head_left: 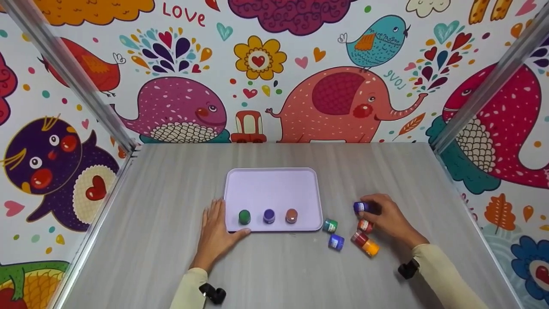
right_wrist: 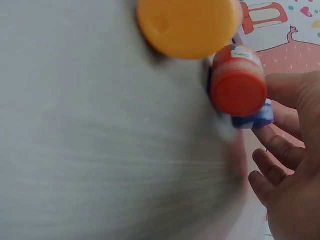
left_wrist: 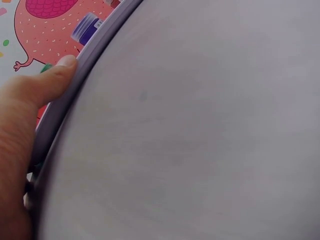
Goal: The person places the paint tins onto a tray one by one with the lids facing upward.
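Note:
A lilac tray (head_left: pixel 272 189) lies on the table with three small paint jars in a row near its front edge: a green jar (head_left: pixel 244 217), a purple-blue jar (head_left: pixel 269 216) and a brown jar (head_left: pixel 291 216). My left hand (head_left: pixel 216 240) rests at the tray's front left corner, fingers straight along the side; in the left wrist view its thumb (left_wrist: pixel 57 80) touches the rim. Right of the tray, my right hand (head_left: pixel 390 216) pinches a dark blue paint jar (head_left: pixel 360 208) between thumb and fingers. Just in front of that jar lies a red-orange jar (right_wrist: pixel 239 82), close to the hand.
Between tray and right hand lie a green jar (head_left: pixel 330 225) and a blue-violet jar (head_left: pixel 336 242). Nearer the front, a dark red jar (head_left: pixel 359 238) touches a yellow-orange jar (head_left: pixel 370 247). A printed wall (head_left: pixel 257 98) and metal posts (head_left: pixel 484 86) bound the table (head_left: pixel 171 180).

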The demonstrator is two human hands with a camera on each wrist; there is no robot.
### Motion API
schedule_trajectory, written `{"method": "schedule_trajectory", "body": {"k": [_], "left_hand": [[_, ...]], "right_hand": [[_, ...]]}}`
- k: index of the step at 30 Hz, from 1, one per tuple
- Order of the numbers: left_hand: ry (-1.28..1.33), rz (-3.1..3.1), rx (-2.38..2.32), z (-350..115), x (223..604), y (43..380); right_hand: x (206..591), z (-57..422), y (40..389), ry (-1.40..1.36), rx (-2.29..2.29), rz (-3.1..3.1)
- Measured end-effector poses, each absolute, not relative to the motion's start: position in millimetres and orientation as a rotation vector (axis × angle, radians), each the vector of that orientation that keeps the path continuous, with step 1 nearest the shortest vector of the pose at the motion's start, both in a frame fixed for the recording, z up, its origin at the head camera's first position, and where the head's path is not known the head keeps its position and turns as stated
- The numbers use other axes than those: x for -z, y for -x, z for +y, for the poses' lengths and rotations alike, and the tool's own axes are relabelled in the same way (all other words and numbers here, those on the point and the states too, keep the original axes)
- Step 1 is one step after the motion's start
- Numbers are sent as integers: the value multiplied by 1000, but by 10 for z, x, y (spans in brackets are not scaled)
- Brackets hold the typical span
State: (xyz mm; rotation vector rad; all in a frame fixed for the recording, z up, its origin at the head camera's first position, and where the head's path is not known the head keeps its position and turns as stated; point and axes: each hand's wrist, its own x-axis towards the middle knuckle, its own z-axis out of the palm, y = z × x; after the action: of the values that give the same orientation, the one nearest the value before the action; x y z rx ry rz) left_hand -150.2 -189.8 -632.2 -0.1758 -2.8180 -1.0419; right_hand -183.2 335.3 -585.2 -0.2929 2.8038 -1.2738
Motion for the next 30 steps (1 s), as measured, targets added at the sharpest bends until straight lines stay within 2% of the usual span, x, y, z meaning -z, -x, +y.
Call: {"method": "schedule_trajectory", "body": {"k": [30], "left_hand": [[151, -2845, 1045, -1893, 6296, 1473]], "right_hand": [[6141, 3343, 1776, 296, 1433, 2939]]}}
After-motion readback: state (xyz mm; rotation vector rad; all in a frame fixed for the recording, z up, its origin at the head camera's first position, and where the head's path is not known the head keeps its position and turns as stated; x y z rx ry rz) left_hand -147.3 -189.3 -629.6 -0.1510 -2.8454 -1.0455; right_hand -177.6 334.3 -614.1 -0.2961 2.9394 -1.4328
